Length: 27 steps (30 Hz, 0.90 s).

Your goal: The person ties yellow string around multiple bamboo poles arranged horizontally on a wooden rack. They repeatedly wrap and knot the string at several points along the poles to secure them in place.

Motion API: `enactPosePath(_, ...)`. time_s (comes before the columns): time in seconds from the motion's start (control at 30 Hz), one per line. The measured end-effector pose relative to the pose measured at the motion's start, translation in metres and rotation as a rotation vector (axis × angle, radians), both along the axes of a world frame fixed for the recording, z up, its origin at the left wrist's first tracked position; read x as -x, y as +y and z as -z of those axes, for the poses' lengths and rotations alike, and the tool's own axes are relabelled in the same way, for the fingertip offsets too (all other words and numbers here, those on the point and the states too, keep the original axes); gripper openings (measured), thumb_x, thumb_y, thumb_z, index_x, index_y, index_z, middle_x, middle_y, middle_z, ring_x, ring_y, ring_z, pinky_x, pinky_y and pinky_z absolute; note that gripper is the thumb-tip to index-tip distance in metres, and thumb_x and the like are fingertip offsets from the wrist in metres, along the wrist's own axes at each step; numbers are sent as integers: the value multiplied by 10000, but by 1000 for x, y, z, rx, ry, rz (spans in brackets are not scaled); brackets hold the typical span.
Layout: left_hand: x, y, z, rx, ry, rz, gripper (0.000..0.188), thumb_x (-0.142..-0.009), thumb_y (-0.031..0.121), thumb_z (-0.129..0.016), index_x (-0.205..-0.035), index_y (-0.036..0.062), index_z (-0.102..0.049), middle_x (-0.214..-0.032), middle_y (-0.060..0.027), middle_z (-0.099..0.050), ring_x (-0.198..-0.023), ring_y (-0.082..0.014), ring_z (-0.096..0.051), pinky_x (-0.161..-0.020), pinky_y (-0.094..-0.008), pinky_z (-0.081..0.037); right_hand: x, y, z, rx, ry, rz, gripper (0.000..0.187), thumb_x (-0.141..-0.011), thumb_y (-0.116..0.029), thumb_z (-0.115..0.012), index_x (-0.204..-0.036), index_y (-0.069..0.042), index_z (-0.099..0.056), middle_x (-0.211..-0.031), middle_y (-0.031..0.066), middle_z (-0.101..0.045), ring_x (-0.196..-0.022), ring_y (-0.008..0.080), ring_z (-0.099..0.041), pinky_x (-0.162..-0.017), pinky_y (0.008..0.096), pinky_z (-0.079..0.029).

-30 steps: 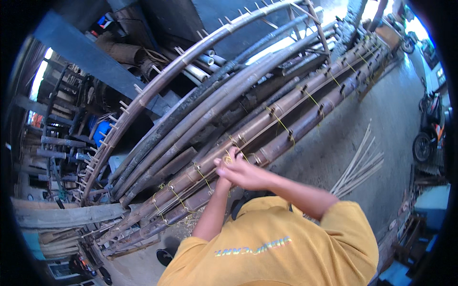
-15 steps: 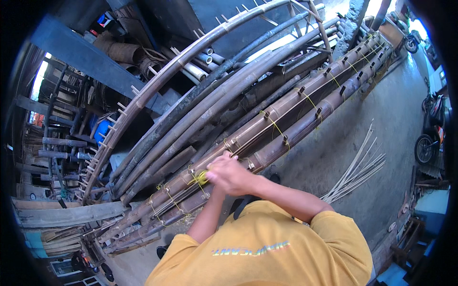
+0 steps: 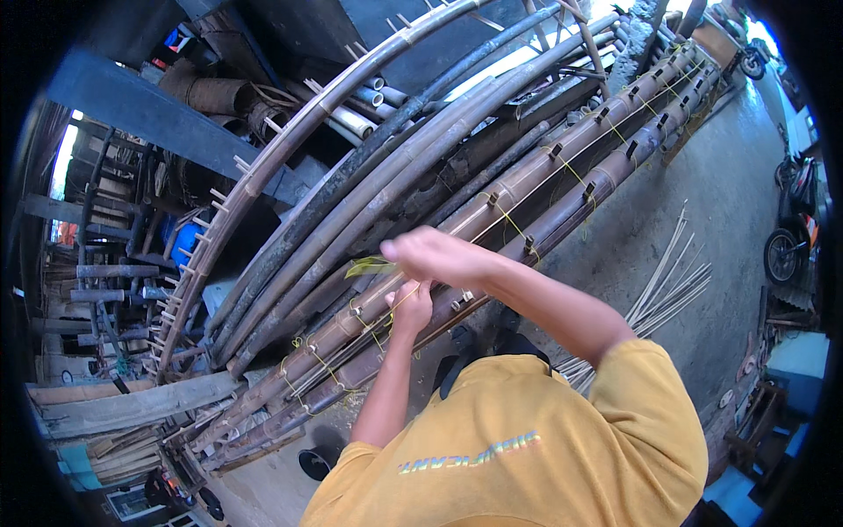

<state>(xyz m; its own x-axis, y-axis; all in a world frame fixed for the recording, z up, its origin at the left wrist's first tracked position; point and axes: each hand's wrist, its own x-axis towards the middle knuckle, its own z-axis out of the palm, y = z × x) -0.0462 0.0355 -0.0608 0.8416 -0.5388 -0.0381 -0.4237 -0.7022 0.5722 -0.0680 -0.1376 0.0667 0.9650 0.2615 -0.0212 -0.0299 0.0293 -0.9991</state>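
Two long bamboo poles (image 3: 518, 178) run side by side in front of me, with dark pegs and yellow string wound across at intervals. Over the farther pole, my right hand (image 3: 439, 256) is closed on a bundle of yellow string (image 3: 369, 266), whose loose end sticks out to the left, blurred by motion. Just below it, my left hand (image 3: 411, 307) rests at the poles with its fingers closed. A thin yellow strand seems to run along its thumb, up toward the right hand. The right hand hides part of the pole behind it.
A curved bamboo rail with short rungs (image 3: 255, 182) and several stacked poles (image 3: 351, 206) lie beyond. Thin split strips (image 3: 667, 294) are on the floor at right, a motorcycle (image 3: 786, 250) farther right. A dark bucket (image 3: 320, 461) stands near my left side.
My right hand has lifted up and away from the left, carrying the yellow string bundle with it. The left hand, mostly hidden before, now shows by the poles. My body has shifted slightly right.
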Motion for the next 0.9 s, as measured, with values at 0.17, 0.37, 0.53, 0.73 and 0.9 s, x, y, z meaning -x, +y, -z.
enactPosePath(0.17, 5, -9, -9, -49, 12, -49, 323, -1039, 382, -482, -1112, 187, -729, -988, -96, -749, -937, -337, -691, -902, -485, -339, 161, 41, 112, 699, -89, -128, 479, -1036, -429, -496, -857, -28, -688, -839, 250, -674, -848, 458, -648, -780, 523, -504)
enactPosePath(0.37, -40, -51, -67, 476, 190, -121, 287, -1033, 249, -530, -1028, 33, -720, -930, -159, -742, -865, -264, -714, -739, -388, -535, 153, 47, 128, 526, -1, -44, 439, -1023, -400, -515, -849, -30, -674, -866, 262, -665, -872, 469, -629, -781, 541, -497)
enactPosePath(0.53, -127, -40, 61, 27, -101, -235, 356, -1010, 343, -488, -1022, 67, -712, -959, -251, -704, -923, -466, -674, -820, -557, -519, 188, -14, 130, -626, 548, 600, 416, -1035, -325, -537, -697, -85, -573, -675, 37, -582, -549, 136, -482, -755, 373, -524)
enactPosePath(0.73, -128, -23, -8, 85, -45, -10, 427, -1010, 357, -499, -1206, 17, -668, -1072, -283, -692, -1038, -452, -660, -935, -520, -508, 336, -13, 315, -1541, 410, 1995, 485, -1062, -507, -341, -823, -117, -504, -784, 54, -577, -756, 213, -588, -934, 489, -506)
enactPosePath(0.9, -84, 111, -60, -73, -165, -124, 353, -1028, 251, -447, -1184, 6, -647, -1102, -282, -679, -1039, -468, -644, -897, -545, -506, 232, 168, 243, -1233, 948, 820, 609, -1019, -470, -519, -1402, 2, -485, -1198, 200, -629, -1133, 330, -622, -1056, 577, -475)
